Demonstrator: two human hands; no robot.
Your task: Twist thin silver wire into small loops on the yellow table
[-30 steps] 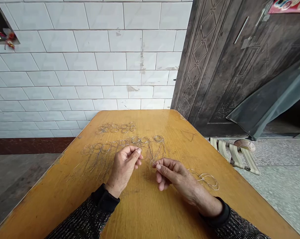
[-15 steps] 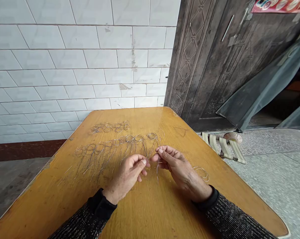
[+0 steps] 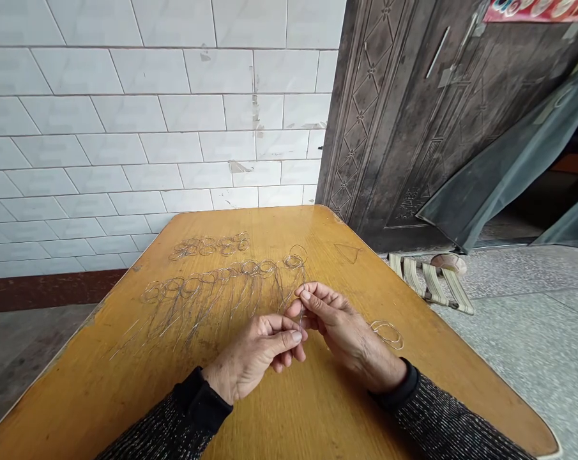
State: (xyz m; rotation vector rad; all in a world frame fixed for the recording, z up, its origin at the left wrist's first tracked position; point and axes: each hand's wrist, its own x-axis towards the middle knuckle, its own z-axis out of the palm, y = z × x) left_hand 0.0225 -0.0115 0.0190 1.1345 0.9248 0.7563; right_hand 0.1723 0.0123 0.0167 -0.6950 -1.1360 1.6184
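A thin wire with a looped top runs down between my hands, above the wooden table. My right hand pinches it just under the loop, between thumb and forefinger. Lower down, my left hand pinches its hanging tail, thumb against the forefinger. Beyond my hands lies a row of looped wires, their twisted tails pointing toward me. Another wire loop lies right behind the one I hold, and the two overlap in view.
Farther back on the table is a smaller group of wire loops. A loose wire coil lies right of my right hand, and a thin bent wire near the right edge. A strapped stool stands on the floor beside a dark door.
My left hand has moved right and slightly down, and now pinches the wire's tail. The held loop has tilted left over the row; my right hand has shifted slightly.
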